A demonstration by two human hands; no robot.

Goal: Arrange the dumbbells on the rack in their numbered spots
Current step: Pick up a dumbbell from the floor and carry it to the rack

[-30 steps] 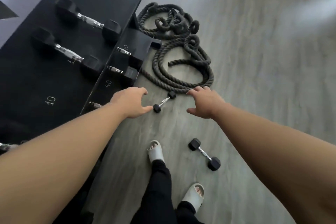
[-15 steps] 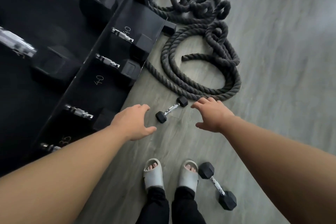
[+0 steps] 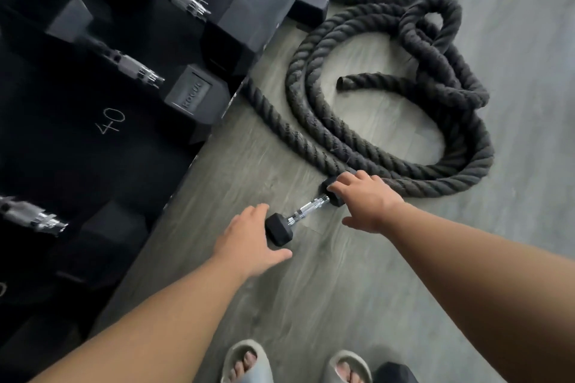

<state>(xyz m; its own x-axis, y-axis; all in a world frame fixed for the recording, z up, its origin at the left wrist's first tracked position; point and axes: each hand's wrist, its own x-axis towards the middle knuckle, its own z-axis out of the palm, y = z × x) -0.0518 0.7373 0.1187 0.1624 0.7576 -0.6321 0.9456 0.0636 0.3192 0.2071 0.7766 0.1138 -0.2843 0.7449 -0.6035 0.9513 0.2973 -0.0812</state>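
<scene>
A small black hex dumbbell (image 3: 303, 214) with a chrome handle lies on the grey wood floor between my hands. My left hand (image 3: 249, 241) is spread at its near head, fingers apart, touching or just beside it. My right hand (image 3: 365, 197) rests over its far head, fingers apart, not closed around it. The black dumbbell rack (image 3: 112, 124) fills the left side, marked "40" in chalk on two spots. Several large dumbbells (image 3: 193, 95) sit on it.
A thick black battle rope (image 3: 389, 121) lies coiled on the floor just beyond the small dumbbell, touching its far head. My feet in pale slides (image 3: 245, 362) stand at the bottom edge. Another dumbbell's head (image 3: 393, 374) shows beside my right foot.
I have leaned down and closer. Both hands dropped to the small dumbbell, the right now over its far head, the left at its near head.
</scene>
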